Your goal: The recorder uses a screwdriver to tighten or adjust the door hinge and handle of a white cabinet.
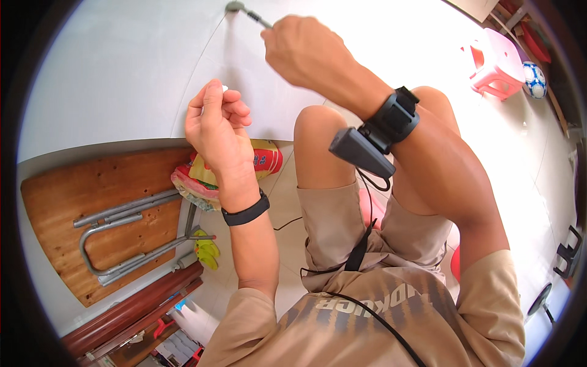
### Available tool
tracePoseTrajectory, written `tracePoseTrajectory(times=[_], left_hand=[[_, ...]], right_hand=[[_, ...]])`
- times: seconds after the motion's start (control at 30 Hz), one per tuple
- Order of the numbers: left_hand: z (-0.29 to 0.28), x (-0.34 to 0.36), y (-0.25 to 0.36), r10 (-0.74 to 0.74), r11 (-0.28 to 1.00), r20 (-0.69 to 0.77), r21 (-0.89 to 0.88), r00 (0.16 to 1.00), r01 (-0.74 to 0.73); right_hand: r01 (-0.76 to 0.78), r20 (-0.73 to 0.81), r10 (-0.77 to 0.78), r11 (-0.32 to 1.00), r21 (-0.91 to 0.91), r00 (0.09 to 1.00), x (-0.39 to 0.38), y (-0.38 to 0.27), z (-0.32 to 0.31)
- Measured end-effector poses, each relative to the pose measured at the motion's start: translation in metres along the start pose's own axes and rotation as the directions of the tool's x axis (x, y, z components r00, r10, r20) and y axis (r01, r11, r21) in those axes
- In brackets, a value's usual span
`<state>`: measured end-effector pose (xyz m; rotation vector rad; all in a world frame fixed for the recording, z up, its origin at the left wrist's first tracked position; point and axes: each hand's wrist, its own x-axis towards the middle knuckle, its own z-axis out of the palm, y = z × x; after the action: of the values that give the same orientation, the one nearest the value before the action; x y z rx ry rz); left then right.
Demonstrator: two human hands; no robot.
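My right hand (306, 50) is closed around the handle of a thin tool with a small round grey head (234, 7) and a dark ribbed neck (253, 16). The tool's head is at or just above a pale grey-white surface (122, 73); whether it touches cannot be told. Lower and to the left, my left hand (215, 122) has its thumb and fingers pinched together with the palm turned up. A small white piece (225, 88) shows at the thumb tip, its kind too small to make out. Most of the tool's handle is hidden inside my right fist.
A wooden board with folded metal legs (104, 202) leans at the left, beside a red and yellow bag (266, 160) and a yellow-green glove (206, 249). A pink stool (498, 64) and a blue-white ball (534, 79) stand far right. A black cable (391, 324) crosses my shirt.
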<state>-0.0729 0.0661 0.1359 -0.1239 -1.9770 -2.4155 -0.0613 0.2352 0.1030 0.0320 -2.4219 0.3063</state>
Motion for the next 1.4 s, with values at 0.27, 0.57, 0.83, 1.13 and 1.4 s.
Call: tracePoseTrajectory(times=[0.27, 0.57, 0.83, 1.13, 1.4], left_hand=[[-0.013, 0.013, 0.001, -0.019, 0.997, -0.101, -0.083, 0.995, 0.011], [-0.011, 0.004, 0.018, 0.249, 0.967, -0.092, 0.074, 0.964, -0.243], [0.003, -0.009, 0.020, 0.345, 0.938, 0.124, -0.008, 0.930, -0.347], [0.007, 0.009, 0.013, 0.440, 0.891, 0.149, 0.052, 0.886, -0.451], [-0.023, 0.039, 0.001, 0.657, 0.574, 0.157, 0.531, 0.738, -0.624]], right_hand=[[-0.194, 0.004, 0.203, 0.934, 0.300, 0.979, -0.003, -0.034, 0.002], [-0.318, 0.255, 0.234, 0.873, 0.369, 0.938, -0.004, -0.040, 0.000], [0.097, 0.002, -0.100, 0.973, 0.210, 0.995, -0.007, -0.045, -0.001], [-0.058, -0.011, 0.066, 0.936, 0.347, 0.998, -0.014, -0.042, 0.016], [-0.594, 0.421, 0.447, 0.730, 0.338, 0.789, 0.015, -0.023, -0.025]])
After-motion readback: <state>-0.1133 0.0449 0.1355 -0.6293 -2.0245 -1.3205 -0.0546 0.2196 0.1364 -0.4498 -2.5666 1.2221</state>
